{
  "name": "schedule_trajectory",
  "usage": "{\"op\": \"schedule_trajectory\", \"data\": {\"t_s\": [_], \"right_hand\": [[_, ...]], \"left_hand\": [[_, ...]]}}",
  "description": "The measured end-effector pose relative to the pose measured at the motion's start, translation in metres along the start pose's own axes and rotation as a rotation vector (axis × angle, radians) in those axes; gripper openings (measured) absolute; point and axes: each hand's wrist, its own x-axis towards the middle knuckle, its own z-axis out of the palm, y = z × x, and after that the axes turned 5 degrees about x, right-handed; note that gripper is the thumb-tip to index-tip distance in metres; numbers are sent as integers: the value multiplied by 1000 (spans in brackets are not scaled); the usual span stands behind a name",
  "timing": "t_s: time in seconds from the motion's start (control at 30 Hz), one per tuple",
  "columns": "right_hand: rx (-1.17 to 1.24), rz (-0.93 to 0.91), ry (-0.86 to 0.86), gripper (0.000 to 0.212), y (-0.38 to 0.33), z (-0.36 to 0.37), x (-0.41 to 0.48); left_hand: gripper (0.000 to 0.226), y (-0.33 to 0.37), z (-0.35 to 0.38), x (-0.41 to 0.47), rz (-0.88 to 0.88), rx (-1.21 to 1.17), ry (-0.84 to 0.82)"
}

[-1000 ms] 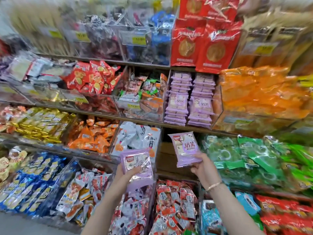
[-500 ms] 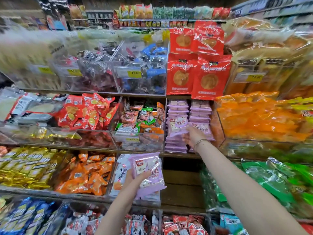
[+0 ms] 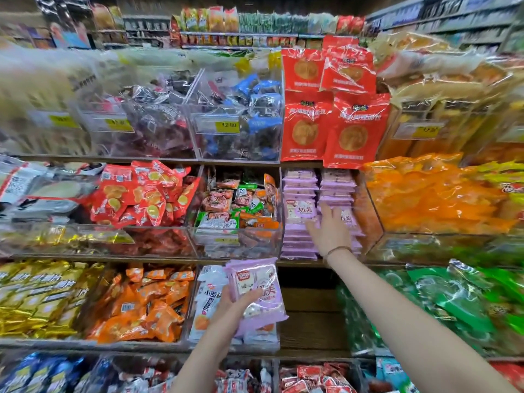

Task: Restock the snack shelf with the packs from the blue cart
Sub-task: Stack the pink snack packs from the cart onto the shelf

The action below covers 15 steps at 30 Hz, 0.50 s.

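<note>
Pack (image 3: 256, 290): purple, below-left of the stacks (image 3: 297, 188), apart from them.
Left hand (image 3: 231, 309): grips the pack, thumb across its front.
Right hand (image 3: 330, 231): fingers spread, touching the stacks' front.

Bright, even shop light from overhead; white glare streaks on the clear plastic bins (image 3: 238, 117) and the red bread bags (image 3: 351, 129); left and right edges smeared by blur, shelf lines bowed by the wide lens; centre fairly sharp; shadows faint.
</note>
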Motion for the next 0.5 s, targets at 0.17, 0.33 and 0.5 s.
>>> {"op": "schedule_trajectory", "data": {"t_s": [0.17, 0.33, 0.5], "right_hand": [[494, -133, -466, 30, -3, 14, -90], [720, 27, -583, 34, -5, 24, -140], [995, 163, -536, 15, 0, 12, -142]], "left_hand": [[99, -1, -2, 0, 40, -20, -3], [116, -1, 5, 4, 21, 97, 54], [121, -1, 14, 11, -1, 196, 129]]}}
